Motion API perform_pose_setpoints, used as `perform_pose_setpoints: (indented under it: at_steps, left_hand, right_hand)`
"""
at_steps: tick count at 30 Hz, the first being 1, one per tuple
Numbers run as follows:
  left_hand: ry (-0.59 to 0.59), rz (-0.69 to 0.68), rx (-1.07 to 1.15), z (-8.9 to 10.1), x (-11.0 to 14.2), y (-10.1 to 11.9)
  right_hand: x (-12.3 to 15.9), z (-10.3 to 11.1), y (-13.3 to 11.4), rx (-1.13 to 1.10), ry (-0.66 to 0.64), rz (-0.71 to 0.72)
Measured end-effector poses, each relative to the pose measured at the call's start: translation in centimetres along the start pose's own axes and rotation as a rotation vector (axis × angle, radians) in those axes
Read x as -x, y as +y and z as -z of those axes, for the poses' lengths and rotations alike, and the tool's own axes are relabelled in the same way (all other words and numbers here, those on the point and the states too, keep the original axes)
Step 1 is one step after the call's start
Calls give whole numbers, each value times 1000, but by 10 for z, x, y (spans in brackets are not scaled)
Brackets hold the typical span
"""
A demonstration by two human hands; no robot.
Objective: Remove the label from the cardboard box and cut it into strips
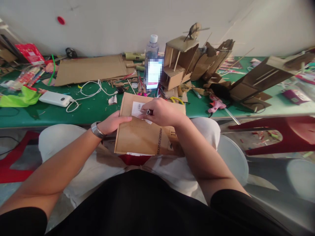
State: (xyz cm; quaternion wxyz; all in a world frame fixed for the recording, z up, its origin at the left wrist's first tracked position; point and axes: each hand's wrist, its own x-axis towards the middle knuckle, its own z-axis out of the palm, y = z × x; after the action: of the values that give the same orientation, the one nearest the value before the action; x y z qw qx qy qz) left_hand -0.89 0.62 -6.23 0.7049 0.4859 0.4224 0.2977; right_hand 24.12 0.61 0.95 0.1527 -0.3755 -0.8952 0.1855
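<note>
A flat piece of printed cardboard rests across my lap, its far edge close to the green table. My left hand grips its left edge, thumb on top and the other fingers hidden beneath. Over the cardboard, my right hand is closed around a small dark tool with a shiny round end; its kind cannot be made out. Just under those fingers is a white barcode label stuck on the cardboard. Printed size numbers and arrow marks show on the cardboard's right part.
Beyond the cardboard, the green table bears a phone propped against a bottle, a white power bank with cable, and a cardboard sheet. Cardboard models and a pink glue gun stand right. A red stool is below.
</note>
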Motion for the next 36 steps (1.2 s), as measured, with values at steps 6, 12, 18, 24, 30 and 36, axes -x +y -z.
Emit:
perform_pose_setpoints:
  at_steps: [6, 12, 18, 24, 30, 36]
  left_hand:
    - [7, 6, -10, -4, 1, 3]
    - [6, 4, 9, -4, -1, 1]
    - [-3, -2, -16, -5, 0, 3]
    - [-12, -23, -39, -6, 0, 5]
    - [-23, -19, -3, -7, -1, 3]
    - [-41, -23, 17, -3, -4, -1]
  right_hand:
    - [2, 4, 0, 15, -1, -21]
    - [2, 3, 1, 54, 21, -47]
    - [2, 3, 1, 76, 46, -56]
    - [3, 6, -2, 91, 50, -90]
    - [4, 7, -1, 104, 61, -96]
    - [5, 6, 1, 106, 68, -94]
